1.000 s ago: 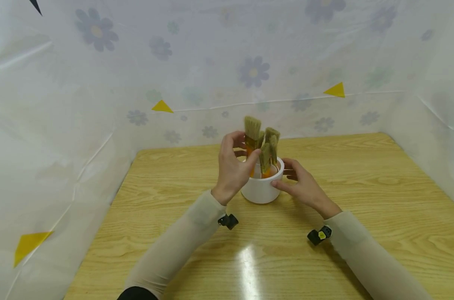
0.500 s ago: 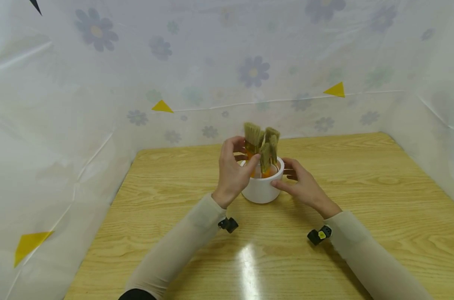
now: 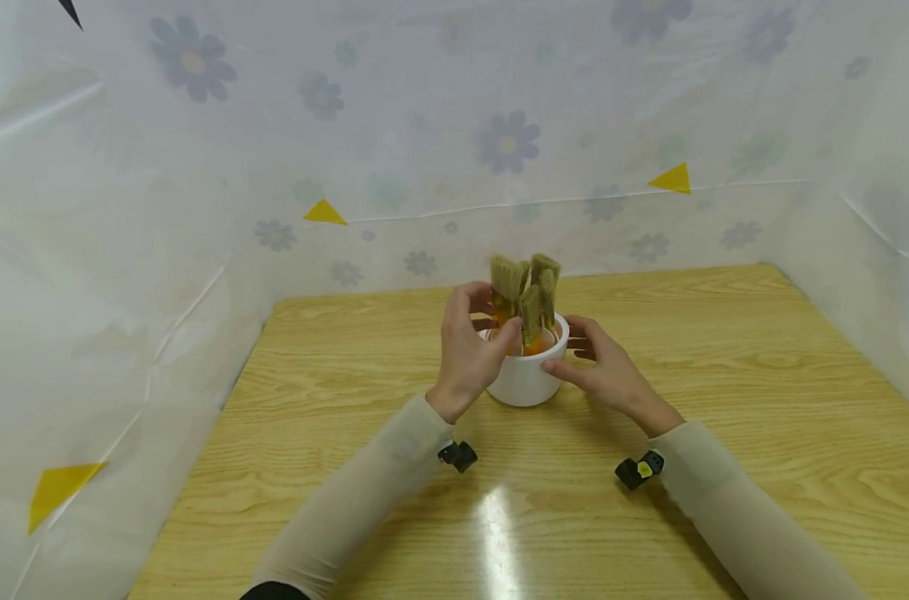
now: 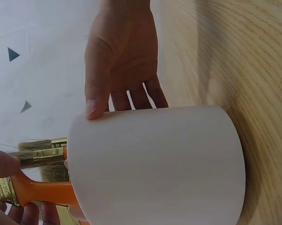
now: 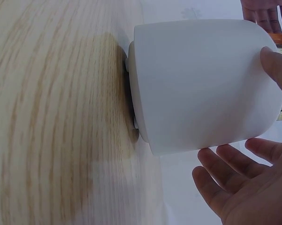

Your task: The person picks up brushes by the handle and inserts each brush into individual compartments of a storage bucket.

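A round white pot (image 3: 525, 383) stands upright on the table, bristle ends of several paintbrushes (image 3: 531, 310) rising from it. My left hand (image 3: 467, 354) pinches one paintbrush (image 3: 506, 279) at the pot's left side. In the left wrist view its orange handle (image 4: 49, 191) runs down past the rim, with thumb and fingers at the gold metal band. My right hand (image 3: 611, 373) holds the pot from the right, thumb near the rim and fingers around the far side. The lower ends of the handles are hidden inside the pot.
The wood-grain table (image 3: 364, 375) extends around the pot on all sides. Behind it hangs a pale flowered sheet (image 3: 424, 125) with yellow triangles (image 3: 324, 212). Whitish sheeting also borders the left and right sides. Small black cameras (image 3: 640, 471) are worn at both wrists.
My left hand has moved down with the pinched paintbrush, which has sunk lower into the pot, its bristles now about level with the others. My right hand and the pot have stayed in place.
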Action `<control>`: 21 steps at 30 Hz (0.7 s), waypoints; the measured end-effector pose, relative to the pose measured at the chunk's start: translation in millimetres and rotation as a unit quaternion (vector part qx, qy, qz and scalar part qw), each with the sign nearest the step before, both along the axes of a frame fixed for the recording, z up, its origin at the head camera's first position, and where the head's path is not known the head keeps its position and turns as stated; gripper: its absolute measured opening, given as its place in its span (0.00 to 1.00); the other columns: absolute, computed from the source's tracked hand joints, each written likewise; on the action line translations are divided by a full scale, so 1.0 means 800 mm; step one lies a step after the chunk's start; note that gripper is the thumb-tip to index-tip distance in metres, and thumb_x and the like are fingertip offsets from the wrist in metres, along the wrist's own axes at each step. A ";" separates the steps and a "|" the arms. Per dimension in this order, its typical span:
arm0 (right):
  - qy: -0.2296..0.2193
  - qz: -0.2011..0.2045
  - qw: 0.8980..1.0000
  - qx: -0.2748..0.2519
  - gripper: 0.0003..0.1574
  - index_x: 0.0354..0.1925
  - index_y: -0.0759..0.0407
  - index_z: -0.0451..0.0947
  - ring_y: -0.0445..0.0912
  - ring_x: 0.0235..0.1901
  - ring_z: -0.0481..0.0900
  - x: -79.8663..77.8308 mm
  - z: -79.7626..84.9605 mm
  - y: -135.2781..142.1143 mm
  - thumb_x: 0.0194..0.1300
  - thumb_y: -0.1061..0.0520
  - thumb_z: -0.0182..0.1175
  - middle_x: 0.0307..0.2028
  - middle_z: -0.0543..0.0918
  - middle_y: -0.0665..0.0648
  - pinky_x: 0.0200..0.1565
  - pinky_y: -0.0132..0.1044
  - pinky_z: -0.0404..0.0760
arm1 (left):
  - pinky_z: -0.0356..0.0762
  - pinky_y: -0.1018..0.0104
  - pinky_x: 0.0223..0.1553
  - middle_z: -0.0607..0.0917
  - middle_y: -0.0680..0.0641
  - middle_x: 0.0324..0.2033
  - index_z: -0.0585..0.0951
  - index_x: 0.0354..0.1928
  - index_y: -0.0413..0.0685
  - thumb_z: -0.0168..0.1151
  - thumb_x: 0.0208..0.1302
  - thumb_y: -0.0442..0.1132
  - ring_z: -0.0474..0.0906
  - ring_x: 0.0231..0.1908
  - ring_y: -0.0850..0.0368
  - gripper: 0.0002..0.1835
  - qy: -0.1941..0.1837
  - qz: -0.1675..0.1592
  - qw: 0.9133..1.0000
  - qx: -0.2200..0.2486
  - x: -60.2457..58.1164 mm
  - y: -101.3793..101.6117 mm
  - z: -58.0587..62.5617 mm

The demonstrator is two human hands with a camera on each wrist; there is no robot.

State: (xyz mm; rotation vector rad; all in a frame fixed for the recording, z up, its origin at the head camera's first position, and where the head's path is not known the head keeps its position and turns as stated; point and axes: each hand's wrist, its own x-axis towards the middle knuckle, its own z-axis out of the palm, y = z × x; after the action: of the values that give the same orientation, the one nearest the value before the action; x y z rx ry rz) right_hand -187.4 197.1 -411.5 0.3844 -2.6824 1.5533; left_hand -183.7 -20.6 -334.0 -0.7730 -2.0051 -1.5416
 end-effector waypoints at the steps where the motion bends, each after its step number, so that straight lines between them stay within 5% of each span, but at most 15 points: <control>1: 0.000 0.000 1.000 0.000 0.51 0.72 0.49 0.53 0.58 0.61 0.67 0.000 0.000 0.000 0.59 0.38 0.65 0.64 0.66 0.58 0.58 0.59 0.67 | 0.80 0.47 0.38 0.72 0.32 0.41 0.69 0.51 0.28 0.64 0.56 0.23 0.74 0.41 0.37 0.22 -0.003 -0.001 1.000 0.002 0.004 0.000 0.004; 11: -0.002 0.000 1.000 -0.002 0.52 0.72 0.48 0.53 0.58 0.61 0.67 0.001 0.000 0.000 0.58 0.38 0.65 0.65 0.65 0.60 0.58 0.60 0.67 | 0.80 0.47 0.38 0.72 0.32 0.44 0.69 0.55 0.31 0.67 0.56 0.27 0.73 0.43 0.38 0.25 -0.013 -0.005 1.000 0.003 -0.025 0.000 -0.040; 21: -0.003 0.000 1.000 0.000 0.52 0.72 0.50 0.52 0.59 0.61 0.67 0.000 -0.001 0.000 0.59 0.37 0.64 0.65 0.65 0.60 0.58 0.60 0.66 | 0.80 0.60 0.40 0.74 0.42 0.44 0.70 0.55 0.42 0.65 0.59 0.35 0.74 0.42 0.52 0.23 -0.006 0.004 1.000 -0.013 -0.025 -0.002 -0.052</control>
State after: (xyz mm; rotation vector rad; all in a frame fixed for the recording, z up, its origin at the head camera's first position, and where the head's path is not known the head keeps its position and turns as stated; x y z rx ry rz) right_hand -187.6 197.3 -412.5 0.3797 -2.6853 1.5575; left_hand -203.8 -22.2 -375.3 -0.7680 -2.0383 -1.5210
